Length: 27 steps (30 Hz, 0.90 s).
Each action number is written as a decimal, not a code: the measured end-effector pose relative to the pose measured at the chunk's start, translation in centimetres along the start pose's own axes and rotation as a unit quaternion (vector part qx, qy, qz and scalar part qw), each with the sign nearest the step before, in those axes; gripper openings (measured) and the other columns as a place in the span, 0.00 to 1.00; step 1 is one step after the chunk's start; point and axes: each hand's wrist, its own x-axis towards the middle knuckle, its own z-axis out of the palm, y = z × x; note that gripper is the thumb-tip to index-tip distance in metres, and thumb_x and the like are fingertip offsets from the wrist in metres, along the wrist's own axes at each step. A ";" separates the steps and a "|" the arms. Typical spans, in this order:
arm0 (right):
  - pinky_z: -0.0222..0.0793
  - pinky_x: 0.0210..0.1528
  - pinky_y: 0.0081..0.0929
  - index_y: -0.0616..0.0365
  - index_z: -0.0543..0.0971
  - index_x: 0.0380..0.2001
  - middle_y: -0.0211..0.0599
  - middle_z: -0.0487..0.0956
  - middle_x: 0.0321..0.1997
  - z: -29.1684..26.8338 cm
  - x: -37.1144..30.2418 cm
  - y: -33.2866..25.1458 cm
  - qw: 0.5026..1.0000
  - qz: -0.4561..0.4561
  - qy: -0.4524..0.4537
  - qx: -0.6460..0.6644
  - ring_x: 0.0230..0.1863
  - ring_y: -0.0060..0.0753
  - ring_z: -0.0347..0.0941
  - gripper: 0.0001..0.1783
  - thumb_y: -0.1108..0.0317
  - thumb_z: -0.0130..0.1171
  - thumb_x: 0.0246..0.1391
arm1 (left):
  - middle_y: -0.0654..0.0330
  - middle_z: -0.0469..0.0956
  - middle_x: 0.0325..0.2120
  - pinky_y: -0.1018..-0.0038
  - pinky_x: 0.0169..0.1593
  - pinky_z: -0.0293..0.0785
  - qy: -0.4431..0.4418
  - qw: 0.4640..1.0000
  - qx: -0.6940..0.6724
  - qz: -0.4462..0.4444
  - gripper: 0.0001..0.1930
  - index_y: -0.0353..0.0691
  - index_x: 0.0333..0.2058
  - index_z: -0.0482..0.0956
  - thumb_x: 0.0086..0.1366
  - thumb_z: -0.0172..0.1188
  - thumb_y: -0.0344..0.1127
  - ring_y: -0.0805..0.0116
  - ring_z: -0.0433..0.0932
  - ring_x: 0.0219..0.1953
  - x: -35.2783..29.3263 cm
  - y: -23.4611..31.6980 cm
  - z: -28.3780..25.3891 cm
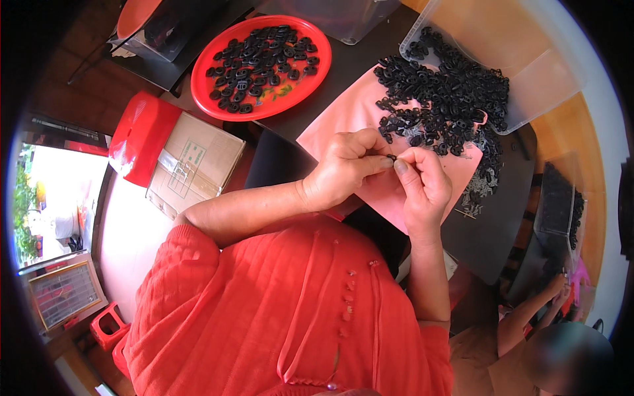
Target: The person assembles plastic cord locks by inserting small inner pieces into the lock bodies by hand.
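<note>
Between my two hands is a small black plastic piece (pixel 392 158), mostly hidden by the fingertips. My left hand (pixel 343 165) pinches it from the left with thumb and forefinger. My right hand (pixel 424 188) closes on it from the right, thumb against forefinger. Both hands are over a pink cloth (pixel 337 117) on the dark table. Just beyond them spreads a heap of small black plastic pieces (pixel 449 99), some with holes. Small pale, pin-like bits (pixel 484 181) lie at the heap's right edge.
A red round tray (pixel 201 89) at the far left holds several black oval pieces. A clear plastic bin (pixel 548 79) lies tipped behind the heap. Left stand a cardboard box (pixel 191 162) and a red container (pixel 142 138). Another person's hands (pixel 560 287) work at the right.
</note>
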 end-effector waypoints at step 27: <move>0.67 0.33 0.20 0.64 0.76 0.32 0.32 0.75 0.30 -0.7 0.0 -1.9 1.000 0.024 0.017 -0.006 0.29 0.23 0.70 0.04 0.80 0.63 0.57 | 0.63 0.79 0.25 0.84 0.19 0.67 -0.052 0.987 -0.066 -0.139 0.05 0.33 0.39 0.79 0.70 0.59 0.30 0.79 0.76 0.21 0.1 2.3 0.2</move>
